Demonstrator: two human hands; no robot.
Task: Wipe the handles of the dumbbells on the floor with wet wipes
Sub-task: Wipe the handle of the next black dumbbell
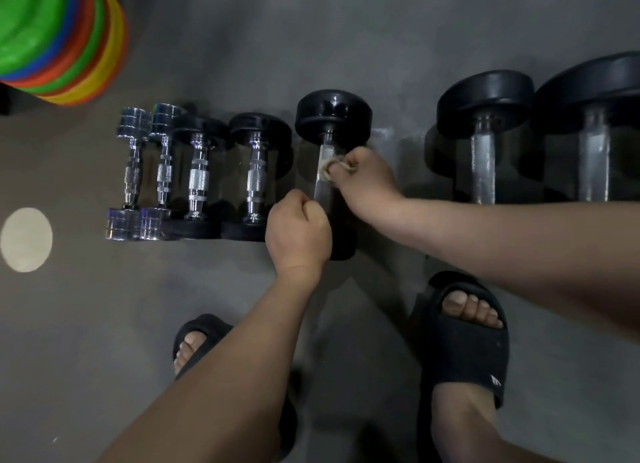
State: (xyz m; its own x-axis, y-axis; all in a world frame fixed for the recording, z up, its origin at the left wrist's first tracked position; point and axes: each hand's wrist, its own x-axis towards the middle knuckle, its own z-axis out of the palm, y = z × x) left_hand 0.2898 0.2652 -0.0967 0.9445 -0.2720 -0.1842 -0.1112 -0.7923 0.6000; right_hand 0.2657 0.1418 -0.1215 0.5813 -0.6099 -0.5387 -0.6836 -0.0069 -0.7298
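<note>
A row of dumbbells lies on the grey floor. The middle black dumbbell (333,116) has a grey metal handle (323,151). My right hand (363,182) pinches a crumpled wet wipe (327,170) against that handle from the right. My left hand (299,230) is curled at the handle's near end, over the dumbbell's near head; I cannot tell if it grips the handle. Two chrome dumbbells (133,171) and two black-headed ones (256,171) lie to the left. Two bigger black dumbbells (483,140) lie to the right.
A stack of coloured discs (62,40) stands at the far left. A pale round spot (26,239) marks the floor at left. My feet in black slides (467,345) stand just below the dumbbell row.
</note>
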